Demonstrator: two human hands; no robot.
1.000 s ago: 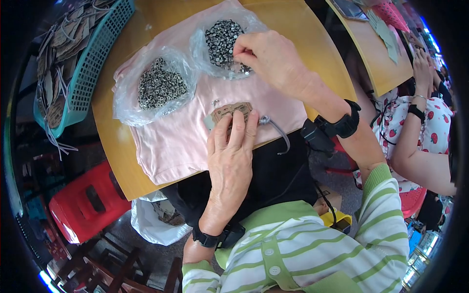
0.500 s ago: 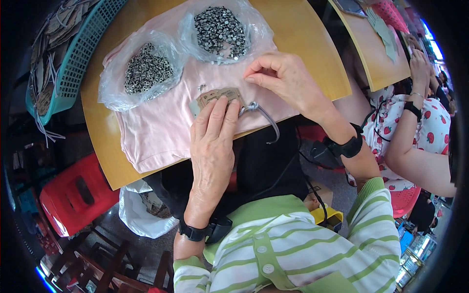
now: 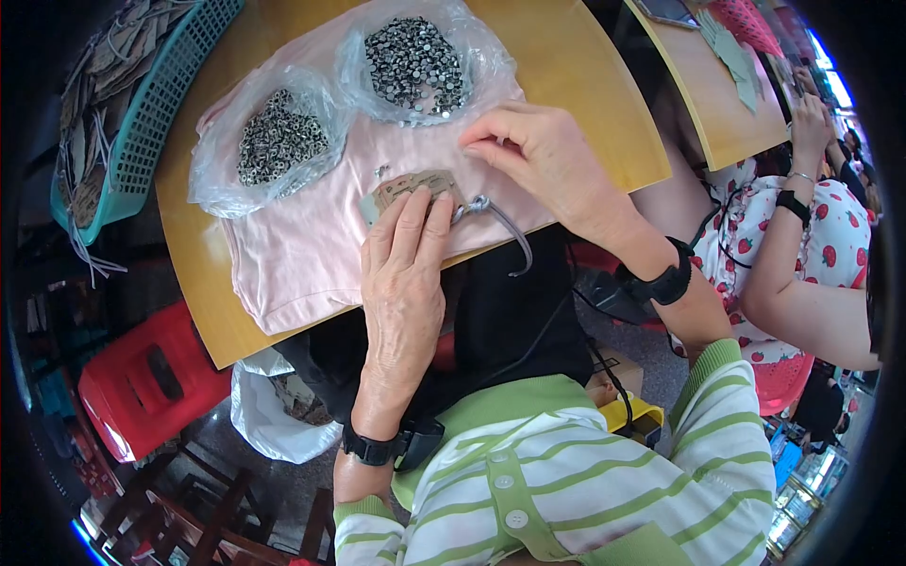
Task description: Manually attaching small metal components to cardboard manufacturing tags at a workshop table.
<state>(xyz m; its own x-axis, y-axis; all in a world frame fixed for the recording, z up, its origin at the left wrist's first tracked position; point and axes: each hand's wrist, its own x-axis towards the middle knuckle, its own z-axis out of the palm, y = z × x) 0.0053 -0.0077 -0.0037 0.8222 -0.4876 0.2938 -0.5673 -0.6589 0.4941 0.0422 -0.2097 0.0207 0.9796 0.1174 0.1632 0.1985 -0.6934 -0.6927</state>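
Under the fingertips of my left hand (image 3: 404,283) lies a brown and grey-green cardboard tag (image 3: 413,182), held against the pink cloth. The left thumb is hidden. A knotted grey cord (image 3: 512,231) trails from the tag's right end over the table edge. My right hand (image 3: 552,165) hovers right of the tag, thumb and forefinger pinched together; whatever they hold is too small to make out. Small metal pieces (image 3: 381,172) lie just beyond the tag. Farther off stand two clear plastic bags: ring-like metal fasteners (image 3: 278,141) fill the left one, round-topped metal caps (image 3: 415,61) the right.
Pink cloth (image 3: 283,274) covers much of the wooden table (image 3: 623,123). At the far left is a green basket (image 3: 156,123) of corded tags. A red stool (image 3: 151,387) and white bag (image 3: 274,424) stand below. To the right, another person's arm (image 3: 783,255) is near.
My right hand has shifted slightly left, still pinched. My left hand stays on the tag; the whole view has moved a little.
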